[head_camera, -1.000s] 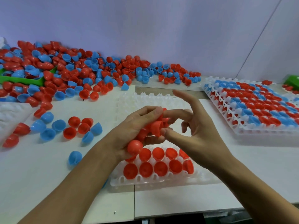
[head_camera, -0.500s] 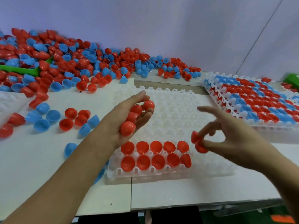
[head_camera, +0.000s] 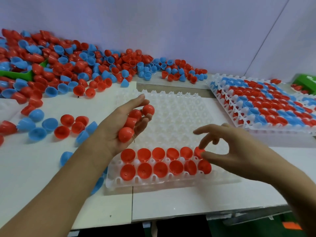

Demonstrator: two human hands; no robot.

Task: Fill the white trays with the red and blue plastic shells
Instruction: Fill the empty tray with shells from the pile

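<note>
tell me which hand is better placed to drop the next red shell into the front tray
Right. The right hand already pinches a red shell at the second row's next cell of the front tray; the left hand only cradles spare shells above it.

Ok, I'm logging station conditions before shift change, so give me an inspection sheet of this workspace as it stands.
Surface: white table, seams between panels.
Job's things: near white tray, two front rows of red shells; full tray at right.
Clutter: loose shell pile at back left; green bin half buried.
Hands: left hand cradles red shells; right hand pinches a red shell at the second row's end.
Cables: nothing seen.
Surroundings: plain wall; green box at far right.
</note>
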